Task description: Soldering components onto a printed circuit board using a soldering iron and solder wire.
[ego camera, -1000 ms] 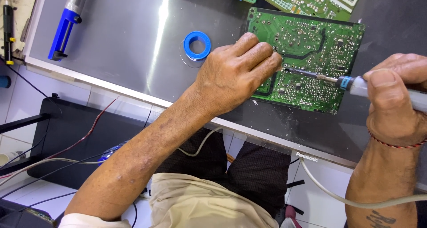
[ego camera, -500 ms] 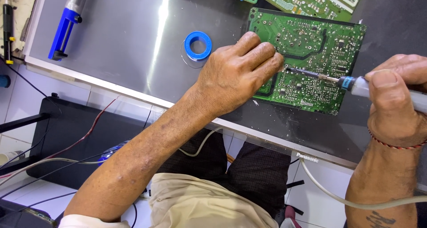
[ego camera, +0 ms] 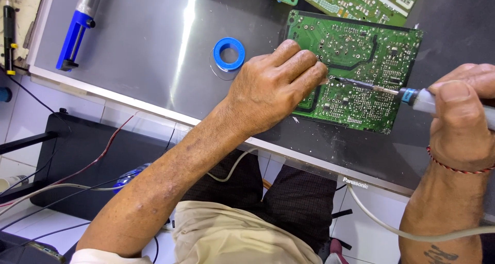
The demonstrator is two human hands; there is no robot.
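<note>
Soldering: right hand [ego camera: 461,125] grips the iron [ego camera: 381,89], its long axis running leftward to the tip beside the left hand [ego camera: 270,89], fingers closed, pressing on the board [ego camera: 371,53].

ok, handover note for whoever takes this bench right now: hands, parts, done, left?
Left hand: fingers pressed on the green circuit board, holding it flat on the grey panel.
Right hand: gripping the soldering iron, tip on the board right beside the left fingertips.
Blue solder spool lies left of the board; blue desoldering pump at the far left.
Done: cannot tell which joints are finished.
Left: the joint under the tip looks in progress.
</note>
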